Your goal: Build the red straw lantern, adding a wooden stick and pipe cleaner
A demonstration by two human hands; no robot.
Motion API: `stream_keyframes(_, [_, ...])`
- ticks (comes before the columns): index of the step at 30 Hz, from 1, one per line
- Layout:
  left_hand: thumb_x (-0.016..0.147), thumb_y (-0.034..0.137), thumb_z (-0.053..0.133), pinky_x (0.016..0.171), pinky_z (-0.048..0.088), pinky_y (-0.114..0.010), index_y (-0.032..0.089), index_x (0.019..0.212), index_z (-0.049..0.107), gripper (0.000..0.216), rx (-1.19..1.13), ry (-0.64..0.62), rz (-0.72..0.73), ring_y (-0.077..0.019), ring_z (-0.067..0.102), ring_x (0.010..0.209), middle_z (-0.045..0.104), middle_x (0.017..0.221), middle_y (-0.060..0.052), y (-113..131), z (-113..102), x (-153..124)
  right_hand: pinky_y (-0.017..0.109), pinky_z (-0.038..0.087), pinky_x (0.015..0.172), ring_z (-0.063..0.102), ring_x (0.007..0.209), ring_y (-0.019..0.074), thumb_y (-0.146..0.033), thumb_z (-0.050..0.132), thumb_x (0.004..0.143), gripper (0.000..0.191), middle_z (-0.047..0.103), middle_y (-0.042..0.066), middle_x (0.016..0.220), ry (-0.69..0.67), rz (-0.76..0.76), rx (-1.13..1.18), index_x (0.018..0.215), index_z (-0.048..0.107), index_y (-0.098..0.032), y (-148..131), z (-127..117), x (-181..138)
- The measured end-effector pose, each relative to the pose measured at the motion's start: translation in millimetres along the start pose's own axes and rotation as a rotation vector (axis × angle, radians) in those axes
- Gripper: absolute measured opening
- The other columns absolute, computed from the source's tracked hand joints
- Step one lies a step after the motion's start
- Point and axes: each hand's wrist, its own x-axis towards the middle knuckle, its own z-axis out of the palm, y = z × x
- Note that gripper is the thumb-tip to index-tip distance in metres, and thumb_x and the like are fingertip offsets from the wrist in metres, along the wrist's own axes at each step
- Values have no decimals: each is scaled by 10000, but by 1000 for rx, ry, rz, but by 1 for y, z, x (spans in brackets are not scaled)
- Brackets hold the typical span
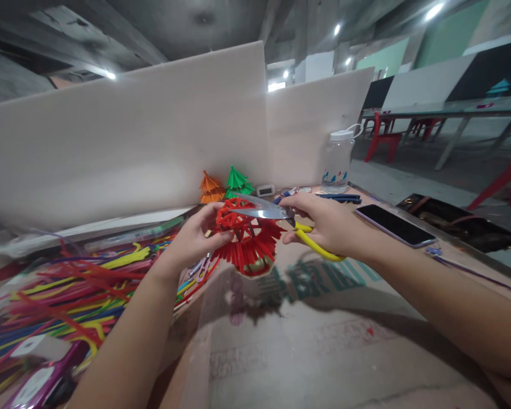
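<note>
My left hand (205, 234) grips a red tiered craft piece (252, 244) made of many narrow strips, with a fringed skirt and a pale round base underneath. The fingers close round its upper left side. My right hand (317, 222) holds scissors (319, 243) with yellow handles and silver blades. Those blades are parted and reach left across the top of the red piece; whether they touch it I cannot tell. Behind the piece stand an orange pleated tree (212, 187) and a green one (238, 182).
Many coloured strips (68, 289) lie heaped at left, near a purple-and-white object (38, 380). A water bottle (337, 162), dark-handled tool (339, 198) and phone (394, 225) sit at right. White panels (153, 130) border the table's back.
</note>
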Motion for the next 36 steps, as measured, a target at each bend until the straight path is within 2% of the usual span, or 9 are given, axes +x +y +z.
stream_keyframes(5, [814,465,786,915,528,-325,198,1202,601,506,18,-6,12,-249,680,1064,710,1156,-90,0,0,0,368,496,803,672,990,289,-638,757,798,635,712,116,1143,-8,8,-29,1267,662,-220,-3,4,-2])
stream_keyframes(11, [838,442,763,950,549,-348,200,1238,589,499,4,-27,-24,-260,676,1117,697,1215,-99,-4,2,1,289,423,638,633,739,207,-605,784,784,580,715,58,893,30,5,-54,1208,708,-218,-1,1,1])
stream_keyframes(14, [857,414,747,981,558,-374,208,1281,591,497,-1,-117,-47,-269,667,1167,677,1286,-109,-16,9,3,277,382,600,593,695,192,-599,777,790,604,695,57,853,36,40,-60,1225,705,-185,3,0,3])
stream_keyframes(19, [855,444,747,1036,549,-448,232,1352,615,556,-42,-279,-66,-309,641,1253,660,1366,-126,-44,20,8,274,361,612,564,695,182,-508,742,848,521,680,54,854,34,73,-71,1245,687,-176,11,1,5])
stream_keyframes(24, [916,520,672,1148,457,-445,303,1374,649,508,49,-315,-64,-301,514,1415,555,1532,-86,-58,8,10,279,358,621,571,716,186,-587,755,816,545,697,56,901,19,86,-42,1188,690,-194,12,0,5])
stream_keyframes(27, [913,522,679,1159,438,-461,319,1354,665,486,113,-302,-70,-295,535,1397,574,1517,-77,-55,-4,10,285,384,632,593,731,196,-594,762,809,566,710,64,931,26,112,-38,1211,683,-203,14,0,5])
stream_keyframes(30, [895,482,713,1150,442,-479,322,1395,627,531,148,-289,-67,-296,573,1352,590,1496,-75,-46,-6,8,304,435,680,631,807,227,-586,749,821,578,717,88,1017,33,111,-52,1255,665,-214,18,0,6])
stream_keyframes(33, [869,463,744,1159,435,-491,300,1423,595,597,138,-260,-71,-308,542,1380,578,1496,-85,-38,3,7,312,449,687,634,824,234,-579,739,831,581,707,99,1066,27,105,-62,1275,650,-216,22,1,6])
stream_keyframes(36, [860,440,759,1161,438,-499,278,1440,572,631,80,-272,-95,-315,511,1408,543,1522,-102,-34,15,6,309,434,665,620,782,224,-581,739,831,587,703,97,1030,23,131,-85,1269,653,-199,23,1,7])
